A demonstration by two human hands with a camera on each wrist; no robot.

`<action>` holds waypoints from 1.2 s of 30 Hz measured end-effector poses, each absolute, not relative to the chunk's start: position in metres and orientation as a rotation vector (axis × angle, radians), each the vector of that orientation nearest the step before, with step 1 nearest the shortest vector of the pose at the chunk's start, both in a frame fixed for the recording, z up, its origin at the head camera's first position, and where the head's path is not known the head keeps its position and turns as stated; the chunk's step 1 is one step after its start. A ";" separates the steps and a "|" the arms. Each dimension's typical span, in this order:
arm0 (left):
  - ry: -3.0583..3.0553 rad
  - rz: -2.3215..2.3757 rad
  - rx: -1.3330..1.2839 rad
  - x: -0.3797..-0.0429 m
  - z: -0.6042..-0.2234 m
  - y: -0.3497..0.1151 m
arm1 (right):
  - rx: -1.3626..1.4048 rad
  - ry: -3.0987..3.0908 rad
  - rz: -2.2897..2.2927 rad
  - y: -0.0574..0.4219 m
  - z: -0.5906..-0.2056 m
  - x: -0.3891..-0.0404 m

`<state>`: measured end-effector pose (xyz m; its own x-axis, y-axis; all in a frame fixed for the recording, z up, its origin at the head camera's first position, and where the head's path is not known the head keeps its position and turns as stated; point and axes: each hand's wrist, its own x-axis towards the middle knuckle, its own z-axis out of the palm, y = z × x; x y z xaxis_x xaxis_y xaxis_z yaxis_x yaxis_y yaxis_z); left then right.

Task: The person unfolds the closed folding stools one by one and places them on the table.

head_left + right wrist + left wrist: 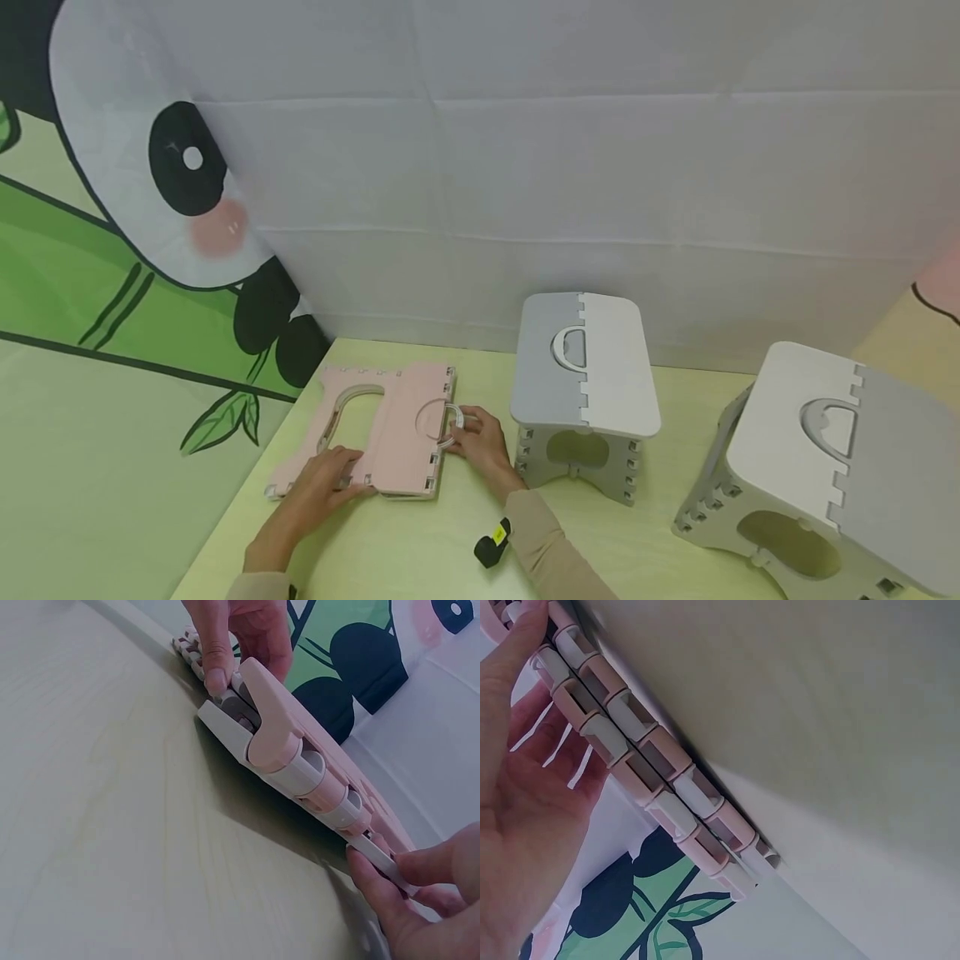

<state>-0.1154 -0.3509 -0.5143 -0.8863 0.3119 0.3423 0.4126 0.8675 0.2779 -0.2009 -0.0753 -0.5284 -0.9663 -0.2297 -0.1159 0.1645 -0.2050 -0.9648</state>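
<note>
A pink folding stool (408, 442), folded flat, lies at the left of the table, with a long oval opening in its leg panel. At its near edge my left hand (322, 483) grips it, thumb on the hinged side and fingers over the top. The left wrist view shows the row of pink and white hinge knuckles (641, 761) along that edge. My right hand (483, 442) pinches the white half of the carry handle (452, 425) between thumb and fingers. In the right wrist view the stool's end tilts up a little over the table.
To the right of my right hand stands an unfolded grey and white stool (618, 367). A larger unfolded stool (791, 417) stands at the far right. A small black object with a yellow label (491, 546) lies by my right sleeve. Behind the table hangs a printed cloth (525, 183).
</note>
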 end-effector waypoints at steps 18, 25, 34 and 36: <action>-2.683 -0.490 -0.580 -0.106 -0.519 -0.344 | -0.089 1.788 -2.235 -0.069 -0.528 -0.197; -2.668 -0.474 -0.585 -0.103 -0.520 -0.342 | -0.084 1.802 -2.220 -0.068 -0.526 -0.194; -2.765 -0.481 -0.499 -0.098 -0.516 -0.338 | -0.092 1.816 -2.204 -0.066 -0.523 -0.189; -2.788 -0.482 -0.475 -0.097 -0.515 -0.337 | -0.098 1.827 -2.200 -0.066 -0.523 -0.188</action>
